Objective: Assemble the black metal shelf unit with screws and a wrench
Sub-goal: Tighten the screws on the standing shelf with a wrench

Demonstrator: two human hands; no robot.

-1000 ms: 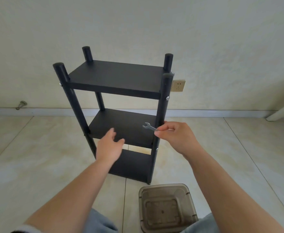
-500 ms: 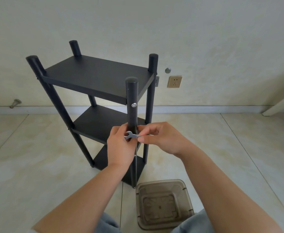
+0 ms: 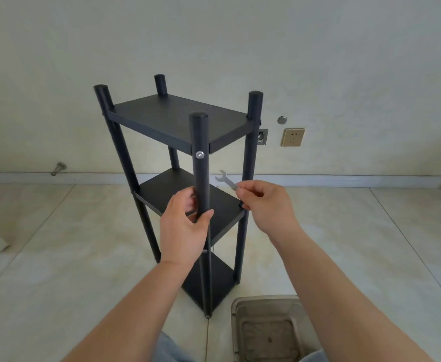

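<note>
A left hand [image 3: 181, 232] grips the shelf unit's [image 3: 177, 121] front post [image 3: 200, 178] while right hand [image 3: 269, 205] fingers pinch a small wrench [image 3: 225, 179] beside it.

Home rm: tiled floor [image 3: 57, 257], plastered wall [image 3: 214, 35] w/ socket [image 3: 293, 137].

shelf unit [image 3: 177, 121]: was matt black
wrench [image 3: 225, 180]: was silver-grey
bin [image 3: 266, 333] beside the shelf unit: was translucent brown
floor [image 3: 57, 257]: was cream, marbled
</note>
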